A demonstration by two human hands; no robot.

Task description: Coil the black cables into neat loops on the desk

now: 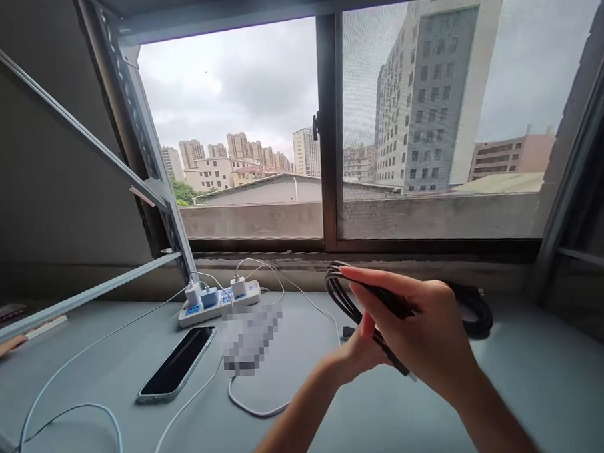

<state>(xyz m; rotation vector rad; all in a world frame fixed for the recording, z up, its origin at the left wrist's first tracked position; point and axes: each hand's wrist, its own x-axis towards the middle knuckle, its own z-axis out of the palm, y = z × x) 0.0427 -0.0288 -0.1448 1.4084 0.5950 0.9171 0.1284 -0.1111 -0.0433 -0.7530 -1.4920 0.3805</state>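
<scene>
A coiled black cable [339, 293] is held up over the desk in both my hands. My right hand [431, 331] is closed on the bundle from above, its thumb and fingers pressed along the loops. Below and partly behind it, my left hand [360, 354] grips the same cable, with most of its fingers hidden. A dark plug end [347, 332] sticks out to the left of my left hand. Beneath my right hand the bundle's lower end points down toward the desk. Another coiled black cable [480, 317] lies behind my right hand, partly covered by it.
On the grey-blue desk [400, 422] a phone [176, 365] lies left of a pixelated object [251, 339]. Behind them sits a white power strip [245, 294] with several chargers plugged in. Pale cords [62, 367] trail leftward. A metal frame [174, 222] and a window [331, 152] stand beyond.
</scene>
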